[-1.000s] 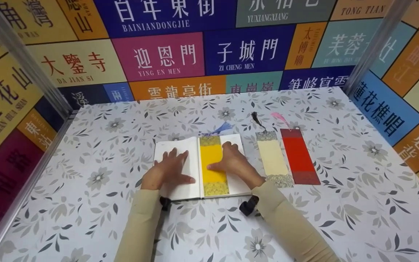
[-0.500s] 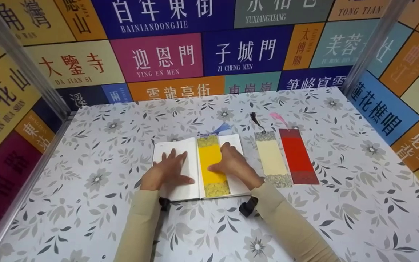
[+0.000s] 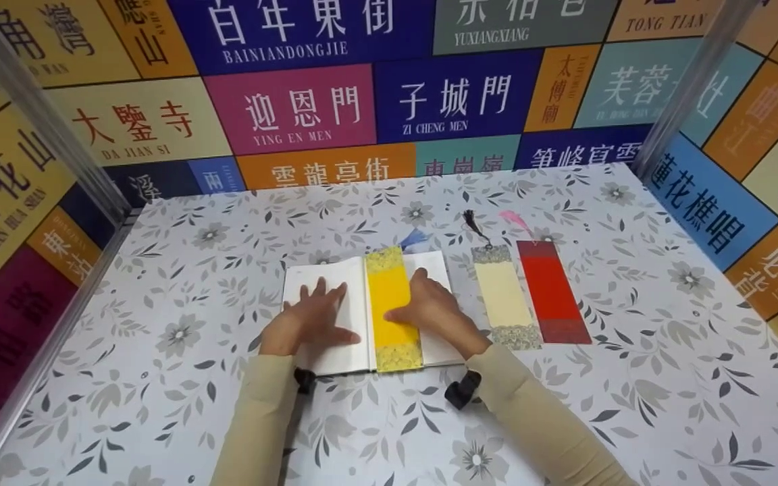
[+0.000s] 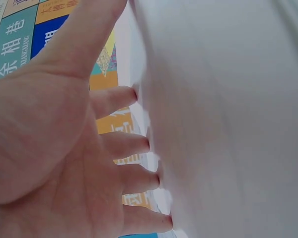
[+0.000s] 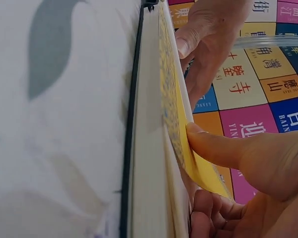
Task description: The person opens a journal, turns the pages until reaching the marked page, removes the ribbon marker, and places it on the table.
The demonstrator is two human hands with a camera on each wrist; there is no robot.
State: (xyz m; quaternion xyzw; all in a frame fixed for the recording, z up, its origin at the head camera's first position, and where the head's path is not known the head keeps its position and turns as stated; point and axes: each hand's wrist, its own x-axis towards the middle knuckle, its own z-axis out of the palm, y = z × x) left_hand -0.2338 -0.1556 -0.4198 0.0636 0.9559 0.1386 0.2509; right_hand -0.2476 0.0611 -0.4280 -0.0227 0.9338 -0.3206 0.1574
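Observation:
An open book (image 3: 356,277) with blank-looking pages lies on the flower-patterned table. Over its right page, beside the fold, is a yellow bookmark (image 3: 387,287) with patterned ends and a blue tassel (image 3: 415,237). My right hand (image 3: 435,307) pinches the bookmark's right edge: in the right wrist view the thumb (image 5: 221,148) lies on the yellow face and curled fingers (image 5: 213,210) are at its underside, bending that edge up. My left hand (image 3: 311,317) rests on the left page, fingers spread; the left wrist view shows its fingertips touching the paper.
Right of the book lie a beige bookmark (image 3: 502,293) with a black tassel and a red bookmark (image 3: 551,287) with a pink tassel. Walls with coloured name panels (image 3: 456,98) stand behind and at the sides of the table (image 3: 213,405).
The yellow bookmark has shifted slightly: its right edge is raised off the page, and its ends now reach a little past the book's top and bottom edges. My left hand stays put.

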